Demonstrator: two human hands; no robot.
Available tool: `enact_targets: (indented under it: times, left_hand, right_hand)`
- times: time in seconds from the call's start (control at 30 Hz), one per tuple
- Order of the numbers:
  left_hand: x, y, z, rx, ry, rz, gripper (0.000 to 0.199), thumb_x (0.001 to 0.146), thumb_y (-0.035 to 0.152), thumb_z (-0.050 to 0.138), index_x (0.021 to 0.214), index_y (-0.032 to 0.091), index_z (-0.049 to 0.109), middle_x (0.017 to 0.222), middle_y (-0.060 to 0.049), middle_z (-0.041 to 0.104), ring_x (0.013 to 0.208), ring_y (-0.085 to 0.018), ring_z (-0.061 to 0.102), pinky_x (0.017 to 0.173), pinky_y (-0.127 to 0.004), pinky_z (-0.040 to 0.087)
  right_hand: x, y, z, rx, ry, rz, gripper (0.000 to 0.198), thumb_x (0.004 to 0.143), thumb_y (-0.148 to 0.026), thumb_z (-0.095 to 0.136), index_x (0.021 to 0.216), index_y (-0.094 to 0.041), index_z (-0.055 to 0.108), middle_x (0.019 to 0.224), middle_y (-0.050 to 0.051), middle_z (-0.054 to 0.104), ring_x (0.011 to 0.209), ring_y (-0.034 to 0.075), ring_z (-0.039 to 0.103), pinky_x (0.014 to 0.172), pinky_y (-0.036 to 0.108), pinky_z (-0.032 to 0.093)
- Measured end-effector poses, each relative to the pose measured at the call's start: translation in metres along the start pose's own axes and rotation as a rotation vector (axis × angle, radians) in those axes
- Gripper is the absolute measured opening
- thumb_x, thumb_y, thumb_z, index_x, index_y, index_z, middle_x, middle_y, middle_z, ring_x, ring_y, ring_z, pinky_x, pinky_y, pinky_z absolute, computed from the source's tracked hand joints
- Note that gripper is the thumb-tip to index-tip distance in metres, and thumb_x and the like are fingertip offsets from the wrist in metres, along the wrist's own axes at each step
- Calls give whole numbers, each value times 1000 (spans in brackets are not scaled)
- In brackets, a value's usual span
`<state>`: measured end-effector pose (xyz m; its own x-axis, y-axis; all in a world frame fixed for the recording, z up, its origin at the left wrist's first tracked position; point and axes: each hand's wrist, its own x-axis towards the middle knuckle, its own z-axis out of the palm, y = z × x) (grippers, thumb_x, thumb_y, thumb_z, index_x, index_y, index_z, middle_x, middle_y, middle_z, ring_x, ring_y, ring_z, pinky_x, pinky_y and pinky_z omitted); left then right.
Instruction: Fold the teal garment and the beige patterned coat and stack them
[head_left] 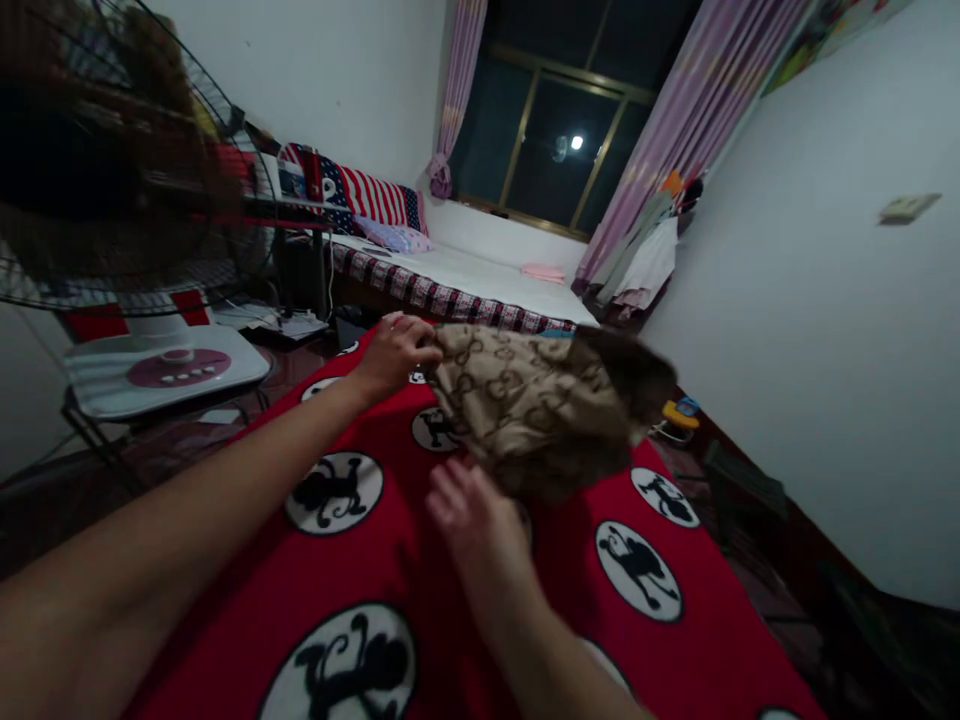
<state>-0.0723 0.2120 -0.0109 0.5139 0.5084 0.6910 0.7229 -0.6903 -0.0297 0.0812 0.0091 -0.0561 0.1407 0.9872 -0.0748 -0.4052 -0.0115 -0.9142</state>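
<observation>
A tan patterned cloth (536,405) with a dark brown part lies bunched on a red bedcover (450,600) printed with white circles and black figures. My left hand (396,352) grips the cloth's far left corner. My right hand (472,515) is blurred, fingers spread, just under the cloth's near edge and touching or nearly touching it.
A standing fan (112,160) looms at the left above a white and red base (165,370). Beyond is a second bed (480,280) with striped pillows, a dark window (562,130) with purple curtains, hanging clothes (649,255), and a white wall (825,330) on the right.
</observation>
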Motion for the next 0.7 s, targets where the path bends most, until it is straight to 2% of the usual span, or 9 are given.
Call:
enact_targets:
  times: [0.07, 0.1, 0.17, 0.3, 0.43, 0.5, 0.6, 0.67, 0.7]
  left_hand:
    - [-22, -2, 21, 9, -84, -124, 29, 76, 5, 53, 80, 25, 73, 123, -5, 57, 123, -26, 43, 110, -49, 23]
    - [-32, 0, 28, -5, -106, -183, 29, 75, 6, 53, 81, 26, 74, 125, -5, 56, 123, -26, 43, 109, -48, 26]
    - [-45, 9, 37, -72, -111, -284, 29, 77, 9, 53, 87, 26, 74, 124, -5, 57, 120, -24, 47, 105, -43, 33]
    - [-56, 42, 42, -303, -77, -344, 23, 87, 25, 50, 96, 23, 72, 119, -6, 59, 115, -21, 51, 102, -36, 40]
    - [-66, 92, 37, -516, -184, -147, 33, 93, 39, 46, 115, 25, 67, 133, -7, 53, 126, -21, 46, 109, -35, 34]
    - [-77, 116, 34, -572, -322, 1, 47, 92, 46, 48, 135, 27, 51, 149, -7, 38, 137, -24, 34, 114, -41, 26]
    - [-91, 135, 30, -607, -501, 126, 78, 84, 53, 57, 150, 26, 23, 158, -10, 12, 145, -30, 12, 116, -51, 13]
    - [-87, 132, 27, -673, -592, 146, 73, 87, 52, 54, 149, 27, 26, 158, -9, 13, 145, -31, 13, 116, -49, 15]
    - [-81, 125, 26, -729, -646, 146, 61, 90, 50, 49, 145, 28, 36, 156, -8, 23, 142, -29, 23, 115, -45, 22]
  right_hand:
    - [-44, 23, 4, 27, -275, 301, 64, 66, -54, 75, 116, -19, 56, 120, 15, 63, 94, 29, 69, 74, 41, 56]
    - [-58, 21, 0, -10, -377, 296, 63, 67, -55, 74, 118, -21, 56, 120, 14, 64, 86, 28, 71, 68, 40, 57]
    - [-70, -2, -17, -236, -375, 67, 46, 80, -51, 64, 117, -25, 60, 121, 12, 64, 79, 23, 72, 71, 39, 56]
    - [-38, -64, -70, -792, -46, -566, 22, 86, -34, 60, 108, -31, 66, 115, 7, 67, 107, 26, 62, 93, 45, 50]
    - [4, -66, -113, -1113, 70, -816, 35, 88, -31, 55, 123, -30, 57, 134, 8, 54, 127, 25, 47, 106, 48, 38]
    - [15, -47, -126, -1287, 27, -779, 54, 87, -35, 55, 139, -28, 43, 149, 9, 37, 138, 26, 33, 111, 50, 30]
    - [21, -20, -133, -1583, -177, -566, 75, 79, -38, 61, 147, -30, 30, 158, 6, 19, 145, 30, 13, 111, 57, 23]
    - [19, -12, -130, -1700, -234, -421, 81, 73, -32, 65, 147, -30, 32, 157, 5, 19, 145, 32, 10, 110, 60, 21]
    - [17, -12, -125, -1725, -211, -384, 82, 71, -27, 65, 146, -29, 34, 157, 6, 20, 145, 32, 11, 111, 61, 20]
